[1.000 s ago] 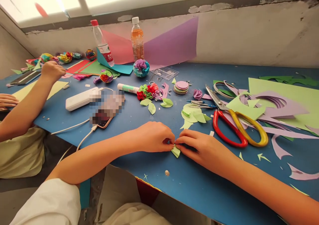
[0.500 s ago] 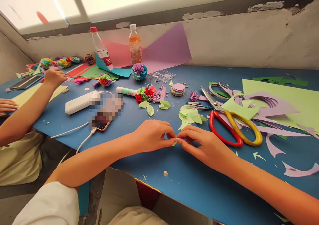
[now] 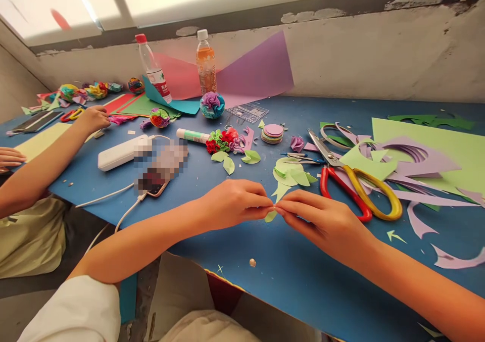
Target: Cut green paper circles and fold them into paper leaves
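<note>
Above the table's near edge, my left hand [image 3: 239,201] pinches a small light green paper leaf [image 3: 270,216] between thumb and fingers. My right hand [image 3: 322,220] meets it there, thumb and fingertips pressed together on the leaf's edge. Most of the leaf is hidden behind the fingers. Just beyond my fingertips lie light green paper circles and cut leaves [image 3: 290,173]. To the right of them rest large scissors [image 3: 352,178] with one red and one yellow handle, blades pointing away. More green leaves [image 3: 228,165] lie beyond my left hand.
A glue stick [image 3: 192,136], curled paper flowers [image 3: 223,141] and stacked paper circles [image 3: 273,132] lie mid-table. At left are a white power bank [image 3: 123,152] and a cabled phone [image 3: 161,173]. Paper scraps [image 3: 420,155] cover the right. A co-worker's hand [image 3: 94,118] reaches in at left.
My fingers have closed tighter together, and more of the green leaf shows below them. The co-worker's hand has lowered and moved right, uncovering small scissors behind it. The view has shifted slightly.
</note>
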Motion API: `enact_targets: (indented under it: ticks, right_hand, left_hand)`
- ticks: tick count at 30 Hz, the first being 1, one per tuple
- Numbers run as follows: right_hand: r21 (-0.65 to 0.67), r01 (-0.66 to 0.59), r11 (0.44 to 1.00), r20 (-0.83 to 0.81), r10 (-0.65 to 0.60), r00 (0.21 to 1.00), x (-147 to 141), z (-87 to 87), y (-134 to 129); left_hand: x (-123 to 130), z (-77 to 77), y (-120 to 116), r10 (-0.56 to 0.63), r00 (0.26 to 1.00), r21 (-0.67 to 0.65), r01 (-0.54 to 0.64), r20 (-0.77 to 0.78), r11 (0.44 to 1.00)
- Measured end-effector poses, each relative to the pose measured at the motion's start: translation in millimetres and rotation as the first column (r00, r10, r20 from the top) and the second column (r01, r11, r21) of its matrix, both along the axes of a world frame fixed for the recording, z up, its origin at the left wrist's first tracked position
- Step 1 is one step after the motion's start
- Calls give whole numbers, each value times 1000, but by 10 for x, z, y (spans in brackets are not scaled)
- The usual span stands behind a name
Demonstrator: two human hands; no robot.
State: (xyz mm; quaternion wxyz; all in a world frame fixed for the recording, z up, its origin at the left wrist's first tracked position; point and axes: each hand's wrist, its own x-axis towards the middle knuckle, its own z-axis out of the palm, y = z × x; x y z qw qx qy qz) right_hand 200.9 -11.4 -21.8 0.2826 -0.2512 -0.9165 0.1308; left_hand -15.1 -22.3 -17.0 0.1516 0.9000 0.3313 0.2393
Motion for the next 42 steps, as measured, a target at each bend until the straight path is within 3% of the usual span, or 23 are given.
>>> enact_targets:
  ticks: [3,5,8,11,17,27,35,42]
  right_hand:
    - [-52,37,998,-43,-40,998,-39,48,-47]
    - [-167,92,982,-102,-110,989,-82,80,-86]
    - [-380,113,918,-185,-195,963,-141,113,-132]
    - [-447,126,886,-229,-250,941,-158,143,-142]
    - [-204,181,962,-165,-216,962,-97,177,-101]
    - [187,178,966,-108,-160,981,-61,137,-94]
    - [220,90,971,-88,-72,993,-75,162,-66]
    - [179,56,982,-48,-48,998,-76,155,-74]
  left_hand:
    - [19,-16,-6,-16,998,42,13,65,999]
    - [45,-30,-12,-4,980,64,-8,199,998]
    - [89,-42,-21,34,888,21,-49,459,999]
    - [118,-31,-34,88,823,-84,-50,561,995]
    - [130,-19,-51,118,827,-183,-18,549,983]
    - [129,-77,-9,41,823,-15,-39,566,999]
    - [105,-24,-6,18,855,-66,19,518,998]
    - [45,2,-10,-20,944,-150,74,330,986]
